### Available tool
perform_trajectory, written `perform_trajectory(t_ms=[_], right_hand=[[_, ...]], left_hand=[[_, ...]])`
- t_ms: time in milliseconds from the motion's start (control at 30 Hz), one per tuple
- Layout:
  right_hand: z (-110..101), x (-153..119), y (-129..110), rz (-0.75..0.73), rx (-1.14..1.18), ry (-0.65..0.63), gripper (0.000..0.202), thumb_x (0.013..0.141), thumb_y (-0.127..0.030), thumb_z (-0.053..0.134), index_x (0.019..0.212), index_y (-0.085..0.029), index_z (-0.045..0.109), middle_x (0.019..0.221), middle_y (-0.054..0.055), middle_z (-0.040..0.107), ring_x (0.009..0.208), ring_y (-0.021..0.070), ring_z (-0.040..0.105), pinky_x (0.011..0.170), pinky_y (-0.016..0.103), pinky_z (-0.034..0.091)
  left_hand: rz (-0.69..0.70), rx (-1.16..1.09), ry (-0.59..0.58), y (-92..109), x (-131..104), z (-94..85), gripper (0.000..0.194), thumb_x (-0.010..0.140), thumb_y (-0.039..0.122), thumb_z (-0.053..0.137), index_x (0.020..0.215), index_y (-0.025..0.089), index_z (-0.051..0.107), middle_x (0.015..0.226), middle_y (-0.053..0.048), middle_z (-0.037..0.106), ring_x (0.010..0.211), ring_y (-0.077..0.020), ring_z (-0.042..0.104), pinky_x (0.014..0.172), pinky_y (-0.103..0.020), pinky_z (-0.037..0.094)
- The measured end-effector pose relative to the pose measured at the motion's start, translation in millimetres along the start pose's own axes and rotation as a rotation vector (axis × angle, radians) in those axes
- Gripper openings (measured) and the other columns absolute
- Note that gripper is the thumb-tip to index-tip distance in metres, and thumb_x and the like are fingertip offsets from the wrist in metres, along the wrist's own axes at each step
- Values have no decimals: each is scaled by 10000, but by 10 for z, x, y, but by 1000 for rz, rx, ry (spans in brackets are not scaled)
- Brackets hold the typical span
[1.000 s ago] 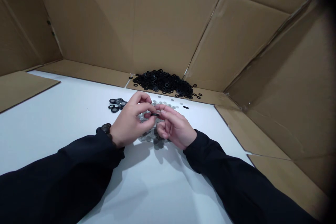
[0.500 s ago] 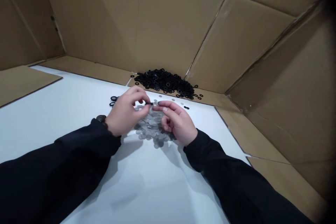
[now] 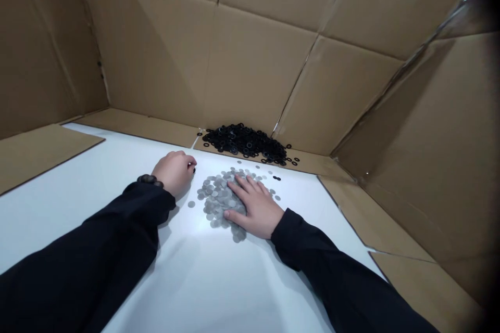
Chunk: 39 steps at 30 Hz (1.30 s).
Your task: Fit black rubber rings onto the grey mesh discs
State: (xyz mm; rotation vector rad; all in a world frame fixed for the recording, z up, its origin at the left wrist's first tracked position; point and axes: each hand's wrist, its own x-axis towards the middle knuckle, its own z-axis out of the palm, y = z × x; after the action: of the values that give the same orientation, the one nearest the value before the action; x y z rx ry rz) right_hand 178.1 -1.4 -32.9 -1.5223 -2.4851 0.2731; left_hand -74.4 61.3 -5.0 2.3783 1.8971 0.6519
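My right hand lies palm down with its fingers spread over a pile of small grey translucent discs. Nothing shows in its grip, though the palm side is hidden. To the left of the pile, my left hand is closed, its fingers curled near the white tabletop. A bit of a small black ring peeks out at its fingertips; most of it is hidden. One loose disc lies between the left wrist and the pile.
A heap of black rings sits on a cardboard strip against the back wall. Two dark rings lie right of the discs. Cardboard walls enclose the white table, and flat cardboard pieces edge it.
My hands have parted. The left went left and down toward the table, over where loose black rings lay. The right opened and spread onto the discs. The view has tilted up.
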Motion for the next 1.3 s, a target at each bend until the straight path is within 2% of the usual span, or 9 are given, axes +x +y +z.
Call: perform_trajectory(t_ms=[233, 367, 467, 600, 667, 767, 867, 1033, 1300], right_hand=[[-37, 66, -50, -70, 99, 233, 445, 915, -453, 512, 1278, -209, 595, 1370, 113, 551, 1286, 282, 483, 1094, 467, 364], [-172, 157, 82, -99, 214, 403, 341, 948, -393, 468, 1187, -209, 627, 1270, 91, 593, 1111, 197, 594, 982, 346, 470], [-306, 324, 436, 60, 145, 448, 370, 926, -394, 499, 1223, -196, 595, 1255, 103, 584, 941, 168, 644, 872, 304, 515], [-437, 584, 1130, 372, 15, 436, 574, 833, -354, 621, 1333, -88, 526, 1284, 208, 560, 1116, 274, 597, 988, 371, 447], [-455, 678, 1414, 486, -14, 427, 610, 827, -348, 626, 1339, -37, 513, 1273, 253, 568, 1178, 323, 563, 1024, 410, 408], [-425, 776, 1637, 557, -41, 398, 561, 843, -357, 615, 1334, -98, 535, 1255, 197, 618, 1183, 301, 573, 1016, 373, 410], [-372, 862, 1666, 565, -71, 390, 485, 852, -346, 631, 1286, -139, 576, 1250, 166, 628, 1182, 272, 575, 1023, 356, 409], [-366, 1009, 1614, 534, -89, 372, 355, 922, -359, 582, 1215, -158, 578, 1222, 102, 605, 1098, 230, 593, 951, 462, 481], [-452, 1064, 1602, 588, -95, 305, 283, 931, -344, 574, 1143, -159, 605, 1165, 87, 617, 1006, 197, 619, 865, 402, 532]], left_hand=[[68, 71, 158, 74, -61, -56, 317, 887, 291, 441, 938, 191, 737, 981, -121, 613, 980, -288, 546, 890, -427, 438], [194, -5, 82, 195, -138, -44, 363, 902, 393, 451, 1055, 185, 707, 1126, -125, 618, 1092, -300, 542, 967, -462, 421], [351, -64, -59, 277, -227, -11, 546, 894, 510, 462, 1337, 207, 557, 1439, -139, 466, 1315, -326, 429, 1086, -486, 351], [471, -92, -269, 381, -389, 75, 788, 848, 666, 444, 1483, 206, 369, 1597, -142, 219, 1466, -331, 209, 1170, -485, 247], [479, -88, -297, 415, -456, 132, 860, 816, 691, 473, 1499, 185, 334, 1603, -149, 186, 1476, -317, 185, 1189, -477, 207], [509, -85, -309, 428, -501, 204, 914, 788, 744, 456, 1482, 156, 364, 1586, -157, 232, 1473, -302, 202, 1208, -473, 149], [547, -117, -303, 417, -496, 239, 916, 771, 747, 482, 1465, 155, 397, 1573, -152, 268, 1458, -304, 251, 1211, -473, 153], [573, -214, -275, 407, -491, 249, 857, 764, 671, 569, 1439, 160, 437, 1554, -157, 318, 1436, -330, 297, 1200, -506, 186], [514, -271, -212, 406, -509, 233, 787, 723, 557, 674, 1404, 207, 492, 1545, -152, 344, 1408, -377, 328, 1155, -529, 292]])
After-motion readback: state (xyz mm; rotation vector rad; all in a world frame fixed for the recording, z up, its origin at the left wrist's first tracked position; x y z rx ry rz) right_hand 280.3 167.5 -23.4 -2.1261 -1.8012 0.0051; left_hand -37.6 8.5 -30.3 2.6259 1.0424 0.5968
